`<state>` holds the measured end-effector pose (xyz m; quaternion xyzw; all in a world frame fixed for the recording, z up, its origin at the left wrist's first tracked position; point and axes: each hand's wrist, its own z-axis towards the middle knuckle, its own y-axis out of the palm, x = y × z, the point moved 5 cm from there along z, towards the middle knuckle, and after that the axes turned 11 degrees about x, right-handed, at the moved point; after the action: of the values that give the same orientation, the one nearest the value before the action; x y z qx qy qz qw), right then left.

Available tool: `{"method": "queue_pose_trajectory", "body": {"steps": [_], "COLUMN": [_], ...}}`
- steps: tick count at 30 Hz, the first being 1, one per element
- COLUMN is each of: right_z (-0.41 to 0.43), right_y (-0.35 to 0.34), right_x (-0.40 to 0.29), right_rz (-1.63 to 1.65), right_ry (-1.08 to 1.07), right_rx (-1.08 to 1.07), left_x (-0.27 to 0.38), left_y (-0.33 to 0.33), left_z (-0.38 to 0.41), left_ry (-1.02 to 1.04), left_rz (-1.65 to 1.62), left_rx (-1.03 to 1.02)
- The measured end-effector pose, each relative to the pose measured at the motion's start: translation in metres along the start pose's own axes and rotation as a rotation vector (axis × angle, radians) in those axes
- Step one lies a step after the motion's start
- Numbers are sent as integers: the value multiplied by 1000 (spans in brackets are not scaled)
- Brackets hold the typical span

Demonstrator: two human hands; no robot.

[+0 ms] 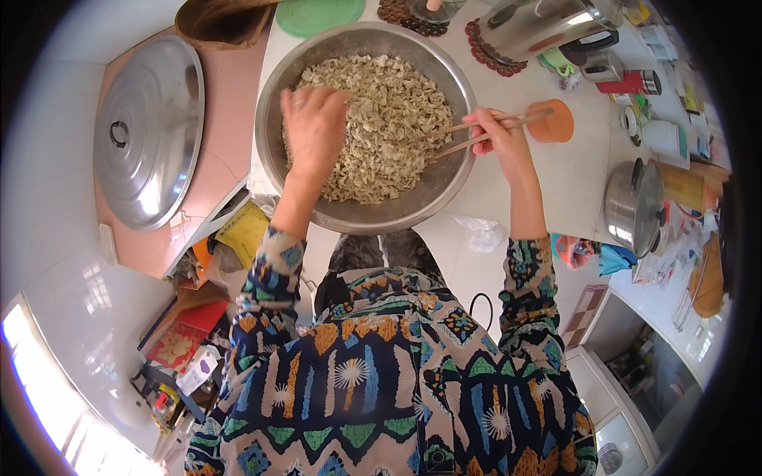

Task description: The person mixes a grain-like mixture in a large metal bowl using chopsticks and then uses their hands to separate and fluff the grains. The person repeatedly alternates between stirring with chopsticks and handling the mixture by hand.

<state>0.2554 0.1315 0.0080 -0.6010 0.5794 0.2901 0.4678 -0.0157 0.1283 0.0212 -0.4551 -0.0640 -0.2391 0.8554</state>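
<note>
A wide metal basin [333, 217] on the white counter holds a heap of pale, flour-dusted chopped food [387, 131], greenish-beige; its exact kind is unclear. My right hand [497, 134], at the basin's right rim, grips a pair of wooden chopsticks [455, 126]. Their tips reach into the right side of the heap. Over the left part of the food is my left hand [315, 122], with a ring on one finger. Motion blurs its fingers, and their undersides are hidden, so I cannot see whether they hold any food.
To the left, a large round metal lid [149, 134] lies on a pink counter. A wooden scoop-like vessel [223, 24] and green round mat [318, 15] sit behind. An orange coaster [552, 121], metal jug [536, 27] and lidded pot [634, 208] occupy the right.
</note>
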Motion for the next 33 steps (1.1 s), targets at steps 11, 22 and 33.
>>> {"method": "queue_pose_trajectory", "body": {"steps": [11,22,33], "right_z": [-9,-65,-55], "right_y": [-19,79,95], "right_x": [44,-32,-42], "right_rz": [293,287,410], "right_ry": [146,-351,-98], "right_rx": [334,-54,-152], "left_x": [6,33,38], "left_y": [51,11,-6], "left_z": [-5,-24,-24], "left_ry": [163,-1348,-1339], "left_rz": [206,-1555,-1658], "left_rx": [-385,-232,-126]}}
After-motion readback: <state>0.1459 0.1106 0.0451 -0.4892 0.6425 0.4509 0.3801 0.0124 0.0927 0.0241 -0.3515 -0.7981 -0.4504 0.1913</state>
